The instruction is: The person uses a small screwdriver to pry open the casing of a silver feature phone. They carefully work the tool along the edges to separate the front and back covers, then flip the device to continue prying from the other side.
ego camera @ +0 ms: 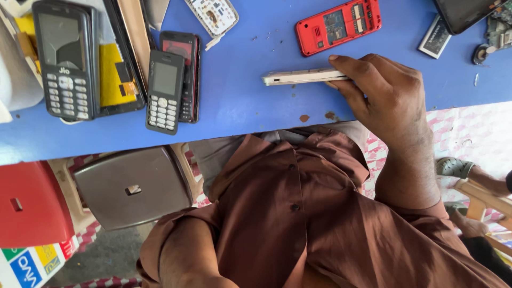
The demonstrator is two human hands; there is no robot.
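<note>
1. Blue worktop, scuffed and spotted, with its near edge against a brown shirt.
2. Below that edge on the left, a grey stool seat and beside it a red stool.
3. Right hand over the near edge, right of the middle, closed around one end of a slim white phone: thumb on top, fingers under.
4. White phone standing on its long side on the worktop, its free end pointing left, close to the near edge.
5. Left hand out of sight; only the bent arm low on the left, so cannot tell whether open or closed.
6. Large black keypad phone at the left end, lying on a yellow and black pile.
7. Smaller black keypad phone just right of it, overlapping another dark phone.
8. Red phone with its back off, near the far edge, beyond the white phone.
9. Small battery towards the far right corner.
</note>
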